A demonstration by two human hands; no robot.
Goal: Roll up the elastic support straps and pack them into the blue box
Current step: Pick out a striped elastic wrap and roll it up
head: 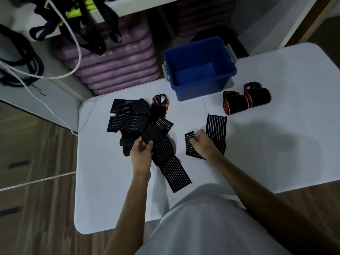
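A tangled pile of black striped elastic straps (132,116) with orange edging lies on the white table (276,144) at centre left. My left hand (142,150) pinches one strap (165,150) of that pile, which trails toward me. My right hand (201,142) grips the folded end of a separate striped strap (216,131) that bends up toward the box. Two rolled straps (246,101) lie side by side to the right of the blue box (199,89). The box stands open at the table's far edge and nothing shows inside it.
Stacked purple mats (117,67) sit on the floor behind the table. Black and neon-green harness straps (77,19) and a white cable (77,52) hang over a shelf at the far left. Wooden floor shows to the left of the table.
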